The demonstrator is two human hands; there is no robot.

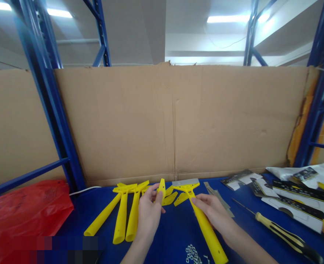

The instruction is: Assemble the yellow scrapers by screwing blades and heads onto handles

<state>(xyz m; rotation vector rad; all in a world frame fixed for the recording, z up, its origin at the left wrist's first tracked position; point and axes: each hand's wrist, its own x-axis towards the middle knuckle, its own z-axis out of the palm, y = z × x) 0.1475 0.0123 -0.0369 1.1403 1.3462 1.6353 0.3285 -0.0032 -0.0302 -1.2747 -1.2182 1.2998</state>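
My left hand (150, 209) pinches a small yellow plate (162, 190) upright between thumb and fingers. In my right hand (211, 209) is a yellow handle (206, 227), its wide head pointing away from me, with a grey blade (185, 181) at the head's far edge. Several loose yellow plates (170, 199) lie between the hands. Left of my left hand, several more yellow handles (120, 220) rest on the blue table. Nuts and screws (192, 255) are heaped near the front edge.
Grey blades (219, 198) lie right of the held handle. A screwdriver (283, 233) and packaging cards (296, 209) are further right. At the left is a red plastic bag (29, 209). A cardboard panel (175, 121) stands behind, between blue rack posts (54, 102).
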